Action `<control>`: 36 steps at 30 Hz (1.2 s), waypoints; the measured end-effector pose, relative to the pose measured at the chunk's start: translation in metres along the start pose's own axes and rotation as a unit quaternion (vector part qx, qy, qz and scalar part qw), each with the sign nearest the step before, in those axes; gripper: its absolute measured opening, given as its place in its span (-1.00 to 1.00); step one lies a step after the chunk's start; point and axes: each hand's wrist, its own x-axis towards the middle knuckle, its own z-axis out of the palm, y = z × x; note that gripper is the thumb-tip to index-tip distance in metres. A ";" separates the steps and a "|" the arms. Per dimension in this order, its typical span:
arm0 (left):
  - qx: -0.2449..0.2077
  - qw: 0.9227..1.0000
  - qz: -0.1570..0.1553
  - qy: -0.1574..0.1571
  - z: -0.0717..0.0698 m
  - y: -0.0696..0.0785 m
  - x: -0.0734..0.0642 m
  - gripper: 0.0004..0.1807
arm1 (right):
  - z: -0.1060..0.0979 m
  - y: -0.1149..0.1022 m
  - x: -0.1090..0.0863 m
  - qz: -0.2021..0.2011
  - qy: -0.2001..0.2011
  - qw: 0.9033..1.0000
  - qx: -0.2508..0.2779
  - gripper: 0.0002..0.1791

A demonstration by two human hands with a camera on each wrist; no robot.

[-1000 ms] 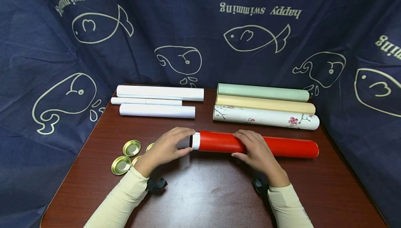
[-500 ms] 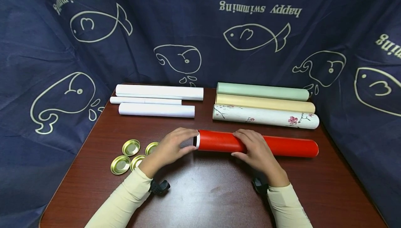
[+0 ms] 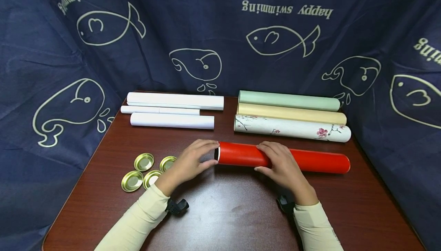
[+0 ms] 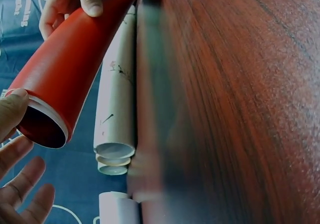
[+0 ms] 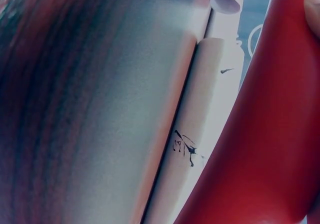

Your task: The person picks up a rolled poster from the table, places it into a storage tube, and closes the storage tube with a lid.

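Note:
A red cardboard tube [image 3: 320, 161] lies crosswise in front of the person. My right hand [image 3: 280, 163] grips it around the middle, thumb on the near side and fingers over the top. At its left mouth a thin white edge of a paper roll [image 4: 47, 108] shows inside the rim; the rest of the roll is hidden in the tube. My left hand [image 3: 193, 159] is at this mouth, thumb and forefinger touching the rim and the other fingers spread loosely. In the right wrist view the red tube [image 5: 265, 124] fills the right side, with a fingertip at the edge.
Several gold metal lids [image 3: 144, 162] lie left of my left hand. White paper rolls [image 3: 172, 120] rest at the back left. A green tube [image 3: 289, 100], a yellow tube [image 3: 293, 114] and a blossom-patterned tube [image 3: 293, 129] lie at the back right, before a blue curtain [image 3: 220, 25].
My left hand has moved right and the white roll has slid into the red tube, from a clear protruding band to a thin edge. The right hand stays in place.

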 end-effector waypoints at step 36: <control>0.020 0.997 -0.065 -0.028 -0.037 -0.022 -0.025 -0.48 | -0.003 0.005 -0.002 0.004 0.001 1.000 0.003 -0.24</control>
